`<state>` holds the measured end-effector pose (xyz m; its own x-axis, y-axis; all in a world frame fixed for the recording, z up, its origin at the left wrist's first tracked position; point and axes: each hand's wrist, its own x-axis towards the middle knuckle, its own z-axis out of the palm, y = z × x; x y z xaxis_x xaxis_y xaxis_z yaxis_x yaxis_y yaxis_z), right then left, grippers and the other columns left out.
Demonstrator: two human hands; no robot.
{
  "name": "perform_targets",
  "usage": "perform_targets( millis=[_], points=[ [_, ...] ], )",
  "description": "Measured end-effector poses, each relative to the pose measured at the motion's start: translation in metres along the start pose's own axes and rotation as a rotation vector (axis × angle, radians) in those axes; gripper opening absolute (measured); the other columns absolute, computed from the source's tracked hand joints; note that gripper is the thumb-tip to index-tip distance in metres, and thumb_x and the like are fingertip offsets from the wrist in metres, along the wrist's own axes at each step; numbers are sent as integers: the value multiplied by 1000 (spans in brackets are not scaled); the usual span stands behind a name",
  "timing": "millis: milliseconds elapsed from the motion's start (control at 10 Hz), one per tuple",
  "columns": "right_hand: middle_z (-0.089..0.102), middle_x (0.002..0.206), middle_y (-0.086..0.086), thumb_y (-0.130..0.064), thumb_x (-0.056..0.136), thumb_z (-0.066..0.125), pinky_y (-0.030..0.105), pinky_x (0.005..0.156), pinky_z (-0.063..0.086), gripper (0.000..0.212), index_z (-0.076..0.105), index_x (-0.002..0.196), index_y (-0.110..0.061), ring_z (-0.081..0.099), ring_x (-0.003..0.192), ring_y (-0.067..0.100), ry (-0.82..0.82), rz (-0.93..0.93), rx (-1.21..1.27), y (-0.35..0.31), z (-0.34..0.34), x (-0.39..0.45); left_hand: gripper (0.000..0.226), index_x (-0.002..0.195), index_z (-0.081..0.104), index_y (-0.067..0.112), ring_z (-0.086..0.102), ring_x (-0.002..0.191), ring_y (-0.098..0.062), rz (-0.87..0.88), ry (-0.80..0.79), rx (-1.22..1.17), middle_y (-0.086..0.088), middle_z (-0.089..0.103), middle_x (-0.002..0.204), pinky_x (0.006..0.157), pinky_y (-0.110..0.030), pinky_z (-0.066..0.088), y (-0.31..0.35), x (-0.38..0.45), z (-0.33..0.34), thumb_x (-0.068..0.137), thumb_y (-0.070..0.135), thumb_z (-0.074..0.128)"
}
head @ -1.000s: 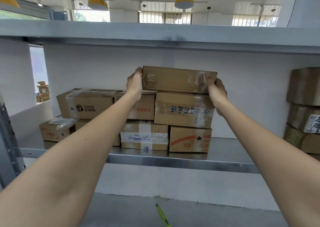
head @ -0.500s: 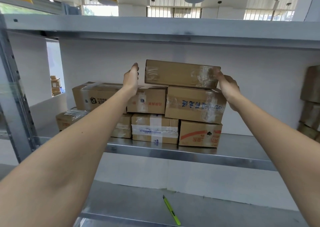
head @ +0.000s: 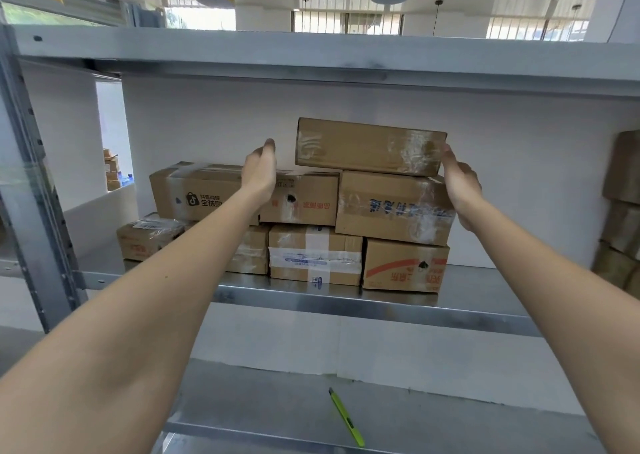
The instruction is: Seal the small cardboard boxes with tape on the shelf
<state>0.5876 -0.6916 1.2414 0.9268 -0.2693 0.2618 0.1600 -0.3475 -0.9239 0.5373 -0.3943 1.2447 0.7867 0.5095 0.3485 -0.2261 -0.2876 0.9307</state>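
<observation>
Both arms reach up from the bottom corners of the frame toward a stack of cardboard boxes on the middle metal shelf point(head: 346, 303). The top box point(head: 370, 146), a flat brown carton with clear tape wrinkled across both ends, sits at the centre of the frame on the box with blue lettering point(head: 393, 207), tilted slightly so that its left end overhangs. The left hand point(head: 260, 173) is just left of that carton, apart from its end with a strip of white wall showing between them; the fingers are lightly curved, together, and hold nothing. The right hand point(head: 462, 185) is at the carton's right end with its fingers relaxed and mostly straight, the fingertips point(head: 446, 150) at the taped corner; whether they touch it or sit just beside it cannot be told. Below and to the left, the box with a shopping-bag logo point(head: 201, 194) stands at centre left, partly behind the left forearm, and a box with a white taped band point(head: 315, 256) and a box with an orange stripe point(head: 405, 266) make up the bottom row. A small carton with a shiny label point(head: 147, 237) lies at the left end of the shelf. On the lower shelf point(head: 277, 405), bottom centre of the frame, lies a lime-green utility knife point(head: 346, 417). More cartons point(head: 623, 204) are stacked at the right edge.
</observation>
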Motion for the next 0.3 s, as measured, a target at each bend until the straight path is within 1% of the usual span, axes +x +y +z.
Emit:
perform_targets(
  millis=[100,200,300],
  points=[
    [32,155,7,-75,89,26,46,110,29,84,28,151,-18,31,140,32,23,16,14,0,-4,-6,37,73,37,24,38,71,-11,51,7,49,8,34,72,81,-30,27,0,-6,-9,106,36,27],
    [32,155,6,-74,89,30,49,114,26,82,27,151,-21,29,141,33,96,9,17,0,-6,-17,33,83,49,19,41,93,-23,85,-40,55,2,47,82,82,-33,30,-2,-8,-21,105,34,29],
    [38,152,6,-66,91,35,54,117,17,72,32,148,-21,28,141,31,318,-117,-15,-3,-8,-36,44,134,52,9,45,126,-30,142,-93,169,-12,55,134,101,-36,35,-10,-16,-36,102,35,34]
  ],
)
